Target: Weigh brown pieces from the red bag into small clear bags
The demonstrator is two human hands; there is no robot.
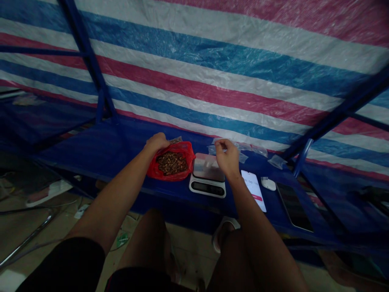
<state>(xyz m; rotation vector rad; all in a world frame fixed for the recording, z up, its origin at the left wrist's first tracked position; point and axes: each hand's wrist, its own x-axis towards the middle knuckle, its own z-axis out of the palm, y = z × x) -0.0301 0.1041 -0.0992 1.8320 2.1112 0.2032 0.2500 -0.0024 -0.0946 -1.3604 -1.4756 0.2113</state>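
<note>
My left hand is at the far left rim of a red plastic bag, its fingers bent and partly hidden. The bag stands open and holds many small brown, elongated pieces. Just behind it, near my left fingertips, a small clear packet shows. My right hand is over the far right corner of a white digital scale, thumb and fingers pinched together. Clear plastic bags lie under and beside its fingertips; whether one is in the pinch is unclear. A faint reflection shows on the scale's platform.
On the blue bench, right of the scale, lie a lit phone, a white mouse-like object and a dark tablet-like device. Another clear bag is farther right. Blue metal posts and a striped sheet stand behind.
</note>
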